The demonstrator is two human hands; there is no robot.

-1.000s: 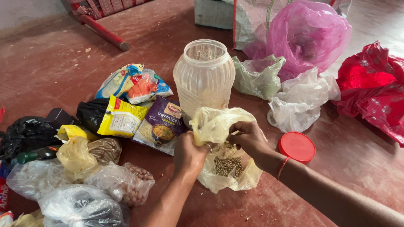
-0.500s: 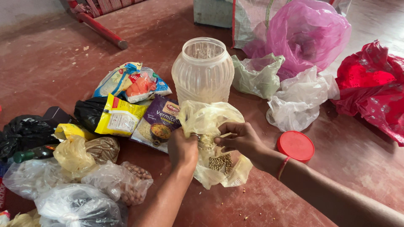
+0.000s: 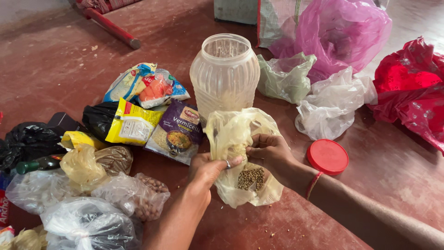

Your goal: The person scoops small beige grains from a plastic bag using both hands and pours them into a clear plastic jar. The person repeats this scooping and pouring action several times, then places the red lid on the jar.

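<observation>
Both hands, left hand [image 3: 208, 167] and right hand [image 3: 268, 150], pinch a yellowish seed bag [image 3: 240, 153] shut-fisted, just in front of the ribbed plastic jar [image 3: 225, 74].

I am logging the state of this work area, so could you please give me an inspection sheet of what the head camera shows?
Surface: red-brown floor, scattered with a few spilled seeds.
Job's things: yellowish plastic bag holding small round seeds, gripped at its neck; clear ribbed plastic jar behind it, open; red lid lying beside the right forearm.
Clutter: food packets, tied clear bags, black bags, loose white bag, pink bag, red bag.
Grippers: left hand and right hand both pinch the bag.
Cables: nothing seen.
Surroundings: red bar at the far edge.
</observation>
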